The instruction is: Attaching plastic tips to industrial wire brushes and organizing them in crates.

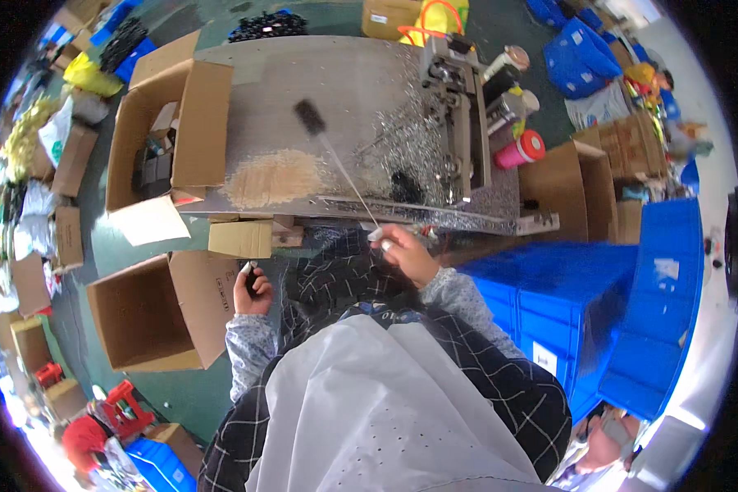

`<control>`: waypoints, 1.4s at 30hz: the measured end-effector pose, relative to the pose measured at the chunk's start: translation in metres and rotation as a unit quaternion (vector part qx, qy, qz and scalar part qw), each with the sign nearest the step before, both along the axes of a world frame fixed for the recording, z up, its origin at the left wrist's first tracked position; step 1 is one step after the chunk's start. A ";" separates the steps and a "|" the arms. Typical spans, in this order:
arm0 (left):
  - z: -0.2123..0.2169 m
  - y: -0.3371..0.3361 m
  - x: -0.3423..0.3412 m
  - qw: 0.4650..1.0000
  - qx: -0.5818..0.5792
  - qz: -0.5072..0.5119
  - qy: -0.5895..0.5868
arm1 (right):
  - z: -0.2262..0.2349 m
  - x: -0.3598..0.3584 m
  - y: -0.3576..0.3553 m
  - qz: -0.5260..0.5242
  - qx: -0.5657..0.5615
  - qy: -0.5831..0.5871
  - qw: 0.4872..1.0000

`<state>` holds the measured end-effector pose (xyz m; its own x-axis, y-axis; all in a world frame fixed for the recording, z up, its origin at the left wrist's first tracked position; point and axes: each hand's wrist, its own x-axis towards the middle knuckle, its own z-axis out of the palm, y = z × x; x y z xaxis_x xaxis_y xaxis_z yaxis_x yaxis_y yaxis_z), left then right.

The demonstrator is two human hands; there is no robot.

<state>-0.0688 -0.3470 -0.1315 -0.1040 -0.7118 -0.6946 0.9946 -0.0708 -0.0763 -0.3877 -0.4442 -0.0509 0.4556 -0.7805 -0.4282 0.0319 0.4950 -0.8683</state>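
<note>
My right hand (410, 256) is closed on the near end of a thin-handled brush (310, 117). Its rod slants away to the left, and the dark, blurred head hangs over the metal workbench (279, 74). Lower and to the left, my left hand (252, 293) curls around a small black part (252, 281), mostly hidden by the fingers. Silvery metal shavings (398, 135) litter the bench's right half, with a black clump (405, 187) among them. A brown worn patch (275, 178) shows near the front edge.
A clamp-like machine (459, 115) stands on the bench's right, beside a pink bottle (520, 151). An open carton (201, 123) holding dark parts sits at the left end. Another open carton (139, 316) lies on the floor. Blue crates (549, 287) stand by my right side.
</note>
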 end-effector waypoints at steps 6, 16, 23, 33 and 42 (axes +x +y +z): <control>-0.015 -0.062 -0.006 0.986 -0.034 -0.164 -0.008 | 0.006 -0.037 0.078 -0.159 -0.125 0.277 0.939; -0.005 -0.124 -0.071 0.953 -0.013 -0.301 -0.016 | -0.008 -0.090 0.163 -0.337 -0.074 0.457 0.820; 0.006 -0.132 -0.107 0.936 -0.031 -0.345 -0.067 | 0.000 -0.106 0.113 -0.232 -0.145 0.576 0.770; 0.008 -0.157 -0.154 0.895 -0.062 -0.358 -0.259 | 0.027 -0.163 0.127 -0.225 -0.169 0.496 0.822; -0.007 -0.154 -0.188 0.862 -0.090 -0.435 -0.245 | 0.026 -0.222 0.146 -0.409 -0.089 0.448 0.790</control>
